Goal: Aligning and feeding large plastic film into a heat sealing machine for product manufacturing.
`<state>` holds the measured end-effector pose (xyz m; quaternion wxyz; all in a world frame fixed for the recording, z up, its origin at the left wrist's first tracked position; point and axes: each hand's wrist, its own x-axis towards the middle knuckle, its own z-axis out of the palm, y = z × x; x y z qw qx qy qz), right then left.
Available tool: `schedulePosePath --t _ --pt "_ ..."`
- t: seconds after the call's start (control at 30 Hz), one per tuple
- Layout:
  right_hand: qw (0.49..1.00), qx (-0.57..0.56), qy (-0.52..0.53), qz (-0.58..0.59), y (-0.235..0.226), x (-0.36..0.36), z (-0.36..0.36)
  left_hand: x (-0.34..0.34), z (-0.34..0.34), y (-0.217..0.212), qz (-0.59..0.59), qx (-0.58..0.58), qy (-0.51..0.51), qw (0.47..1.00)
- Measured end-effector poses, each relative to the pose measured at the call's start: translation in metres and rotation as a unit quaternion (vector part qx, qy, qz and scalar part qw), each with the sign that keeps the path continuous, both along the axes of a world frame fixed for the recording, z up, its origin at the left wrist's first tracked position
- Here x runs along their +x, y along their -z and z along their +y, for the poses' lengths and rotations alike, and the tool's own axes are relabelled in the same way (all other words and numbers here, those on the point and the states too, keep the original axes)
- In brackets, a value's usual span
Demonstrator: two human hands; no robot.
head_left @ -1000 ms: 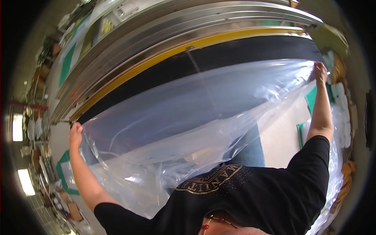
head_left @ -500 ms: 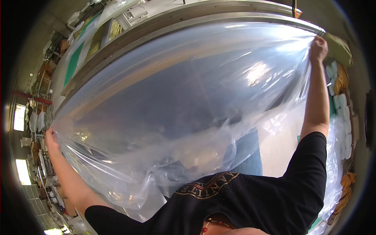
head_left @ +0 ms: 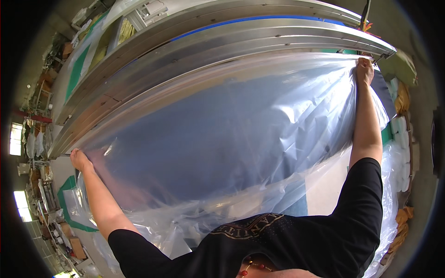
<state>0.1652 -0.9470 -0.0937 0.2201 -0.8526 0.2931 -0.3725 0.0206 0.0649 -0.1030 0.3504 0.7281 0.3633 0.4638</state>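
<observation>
A wide sheet of clear plastic film [head_left: 218,139] spans the space between my arms, its far edge drawn along a long metal beam [head_left: 278,37]. My left hand [head_left: 80,160] is closed on the film's far left corner, close to the beam's left end. At the far right, my right hand [head_left: 365,71] pinches the other corner just below the beam's right end. Between the hands the film is fairly smooth, with creases fanning out from the right hand. Nearer my body it hangs in loose, crumpled folds. A dark surface shows through it.
Behind the first beam runs a second metal beam [head_left: 204,22], with a blue strip [head_left: 259,19] between them. Bunched clear plastic [head_left: 391,185] and white bundles [head_left: 402,148] lie at the right. Green-edged material [head_left: 69,204] lies at left; cluttered shelves [head_left: 44,190] stand beyond.
Both hands have come lower and inward, bringing the film's far edge down in front of the near beam. The blue strip between the beams and the green-edged material at left now show.
</observation>
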Motion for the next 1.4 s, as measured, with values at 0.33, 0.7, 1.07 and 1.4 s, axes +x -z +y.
schedulePosePath --t 0.33,0.7,1.07,1.4 --pt "0.998 -0.007 -0.055 0.008 0.0 0.01 -0.018 -0.004 0.011 0.003 0.033 0.003 0.044 0.998" --pt "0.997 0.06 -0.044 0.03 -0.026 0.012 0.013 0.009 -0.022 -0.016 0.06 -0.002 0.0 0.998" --pt "0.993 0.032 -0.085 -0.07 0.036 0.024 -0.039 0.007 -0.053 0.008 0.103 0.037 -0.052 0.993" --pt "0.954 -0.132 -0.232 0.135 0.009 0.012 -0.086 0.03 -0.025 0.01 0.151 0.079 -0.008 0.985"
